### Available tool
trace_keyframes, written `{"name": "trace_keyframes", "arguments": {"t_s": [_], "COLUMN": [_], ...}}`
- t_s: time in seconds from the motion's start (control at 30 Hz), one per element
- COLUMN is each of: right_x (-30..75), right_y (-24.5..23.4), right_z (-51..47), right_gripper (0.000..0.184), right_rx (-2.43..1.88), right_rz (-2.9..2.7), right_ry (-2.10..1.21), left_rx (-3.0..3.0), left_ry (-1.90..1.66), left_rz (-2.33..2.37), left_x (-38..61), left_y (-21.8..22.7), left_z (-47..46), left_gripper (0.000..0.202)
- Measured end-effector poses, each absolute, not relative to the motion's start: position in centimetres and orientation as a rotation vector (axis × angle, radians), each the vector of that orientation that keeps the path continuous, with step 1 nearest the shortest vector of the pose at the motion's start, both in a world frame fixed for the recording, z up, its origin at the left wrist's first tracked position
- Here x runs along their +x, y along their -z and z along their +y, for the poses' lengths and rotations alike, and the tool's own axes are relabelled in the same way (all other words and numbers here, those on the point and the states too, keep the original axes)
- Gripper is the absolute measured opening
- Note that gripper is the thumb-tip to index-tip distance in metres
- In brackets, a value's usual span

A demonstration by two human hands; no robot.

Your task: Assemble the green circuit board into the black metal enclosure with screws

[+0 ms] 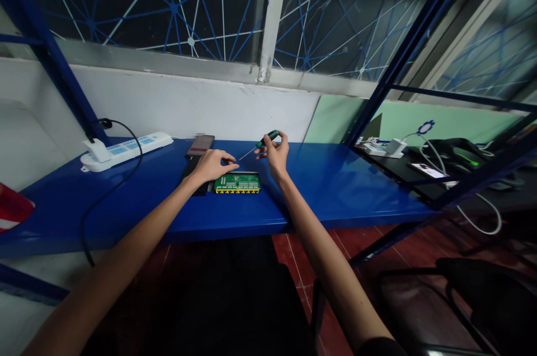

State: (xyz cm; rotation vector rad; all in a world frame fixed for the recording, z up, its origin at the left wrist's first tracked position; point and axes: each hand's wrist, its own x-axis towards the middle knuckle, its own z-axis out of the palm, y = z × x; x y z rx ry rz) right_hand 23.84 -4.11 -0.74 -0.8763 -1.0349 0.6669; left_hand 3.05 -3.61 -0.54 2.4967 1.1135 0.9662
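Note:
My right hand (274,156) grips a screwdriver (267,139) by its green and black handle. The thin shaft slants down to the left, its tip close to the fingertips of my left hand (215,166). Thumb and forefinger of that left hand are drawn together in a pinch; anything between them is too small to make out. Just below both hands a green circuit board (238,181) with a row of yellow ports along its front edge lies on the blue table (327,177). A black flat case (193,180) lies partly hidden under my left hand and wrist.
Behind my left hand lies a phone (201,145). A white power strip (130,151) with a plugged-in adapter stands at the left, its black cable (111,191) running over the table edge. Blue metal posts (388,60) frame the table. At right are a charger (395,147) and another phone (430,171).

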Motion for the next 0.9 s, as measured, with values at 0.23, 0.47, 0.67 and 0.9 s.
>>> {"name": "trace_keyframes", "arguments": {"t_s": [0.23, 0.47, 0.67, 0.9], "right_x": [23.3, 23.2, 22.7, 22.3], "right_y": [0.6, 0.4, 0.0, -0.4], "right_z": [-4.5, -5.0, -5.8, -6.7], "right_gripper": [0.058, 0.068, 0.069, 0.070], "right_rx": [-0.869, -0.892, -0.887, -0.912], "right_rz": [-1.046, -1.068, -1.176, -1.253], "right_ry": [-0.679, -0.666, -0.577, -0.532], "left_rx": [2.459, 2.450, 2.473, 2.507], "left_ry": [-0.981, -1.010, -0.989, -0.981], "left_rz": [1.058, 1.075, 1.106, 1.154], "left_x": [3.5, 3.4, 3.4, 3.3], "left_y": [0.4, 0.4, 0.2, 0.5], "left_z": [-3.9, -3.8, -4.0, -3.8], "left_gripper": [0.024, 0.020, 0.021, 0.021]}}
